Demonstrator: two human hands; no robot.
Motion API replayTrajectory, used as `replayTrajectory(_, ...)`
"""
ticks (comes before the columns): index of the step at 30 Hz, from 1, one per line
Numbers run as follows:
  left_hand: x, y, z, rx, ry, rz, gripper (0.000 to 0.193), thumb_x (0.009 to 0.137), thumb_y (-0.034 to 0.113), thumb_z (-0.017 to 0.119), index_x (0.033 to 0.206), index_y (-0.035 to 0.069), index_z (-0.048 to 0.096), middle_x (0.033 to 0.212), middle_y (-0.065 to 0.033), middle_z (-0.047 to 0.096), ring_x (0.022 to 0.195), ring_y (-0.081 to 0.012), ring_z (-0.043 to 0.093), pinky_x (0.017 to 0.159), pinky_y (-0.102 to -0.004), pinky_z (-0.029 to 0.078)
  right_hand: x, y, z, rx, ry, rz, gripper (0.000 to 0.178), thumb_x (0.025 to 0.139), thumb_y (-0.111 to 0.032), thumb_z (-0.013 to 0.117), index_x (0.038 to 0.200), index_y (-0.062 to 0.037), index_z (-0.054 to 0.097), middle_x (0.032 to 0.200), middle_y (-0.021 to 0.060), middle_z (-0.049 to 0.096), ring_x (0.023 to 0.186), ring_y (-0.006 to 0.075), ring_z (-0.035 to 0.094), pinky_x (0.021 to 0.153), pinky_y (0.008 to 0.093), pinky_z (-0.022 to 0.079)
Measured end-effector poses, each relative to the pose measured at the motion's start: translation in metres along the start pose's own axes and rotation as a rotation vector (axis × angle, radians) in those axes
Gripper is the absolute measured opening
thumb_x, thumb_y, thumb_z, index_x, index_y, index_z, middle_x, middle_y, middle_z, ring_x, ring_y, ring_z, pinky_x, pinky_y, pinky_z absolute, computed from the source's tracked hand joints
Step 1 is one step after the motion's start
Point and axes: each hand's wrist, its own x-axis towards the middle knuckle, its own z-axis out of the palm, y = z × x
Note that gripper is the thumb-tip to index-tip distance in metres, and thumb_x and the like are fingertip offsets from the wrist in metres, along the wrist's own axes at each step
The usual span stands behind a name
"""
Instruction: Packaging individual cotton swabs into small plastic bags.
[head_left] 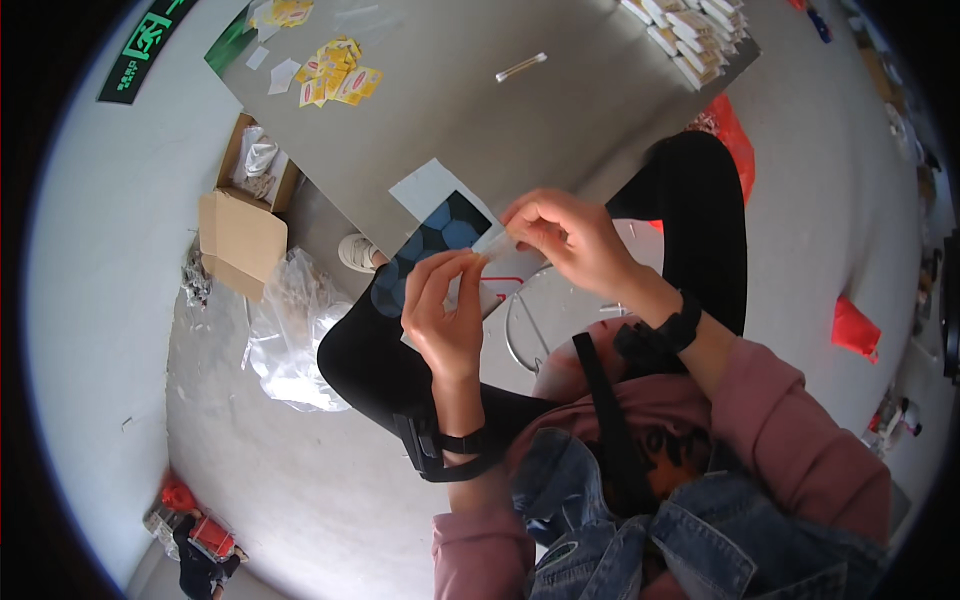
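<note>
My left hand (445, 305) is closed in a pinch above my lap. My right hand (570, 235) pinches too, a little farther and to the right. Between the fingertips of both runs a small, narrow translucent plastic sleeve (493, 243); its contents are too blurred to make out. Beneath and beyond the hands lie a dark blue hexagon-patterned piece (432, 238) and a white sheet (425, 185) at the table's near edge. Part of a white item with a red outline (505, 287) shows below the fingers.
On the grey table (440, 120) lie yellow packets (338, 75), a single slim white packet (521, 67) and a stack of white packets (690, 40). An open cardboard box (243, 230) and a clear plastic bag (295, 335) rest on the floor at left. A red bag (738, 150) hangs at right.
</note>
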Motion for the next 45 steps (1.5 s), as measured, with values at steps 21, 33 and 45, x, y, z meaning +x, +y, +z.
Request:
replayTrajectory(21,-0.001,-0.007,0.007,0.039,0.082,0.073,0.010,0.078,-0.005,0.076,0.085,-0.003,0.069,0.088,-0.0094,0.070,0.079,-0.0206,0.067,0.074,-0.0297,0.053,0.005,0.001,-0.002,0.063,-0.144,0.173,0.006,0.095,0.005,0.058,0.100,0.0031,0.062,0.106,0.0092,0.067,0.093,0.0142,0.067,0.084,0.0276,0.056)
replayTrajectory(33,0.004,0.027,-0.028,-0.465,-0.288,-0.320,0.007,0.086,-0.002,0.071,0.090,-0.003,0.066,0.087,-0.0014,0.065,0.082,-0.0089,0.061,0.076,-0.0244,0.050,0.002,-0.065,-0.033,-0.085,-0.228,0.270,0.005,0.092,-0.004,0.064,0.094,0.0004,0.063,0.091,0.0034,0.067,0.071,0.0048,0.061,0.058,0.0180,0.046)
replayTrajectory(45,-0.102,0.057,-0.045,-1.271,-0.719,-1.152,0.021,0.092,0.018,0.071,0.090,-0.002,0.069,0.079,-0.0033,0.067,0.066,-0.0075,0.062,0.057,-0.0202,0.049,-0.091,-0.120,-0.053,0.882,-0.514,1.228,0.016,0.094,-0.016,0.057,0.091,-0.0005,0.060,0.073,0.0042,0.057,0.053,0.0070,0.052,0.043,0.0180,0.035)
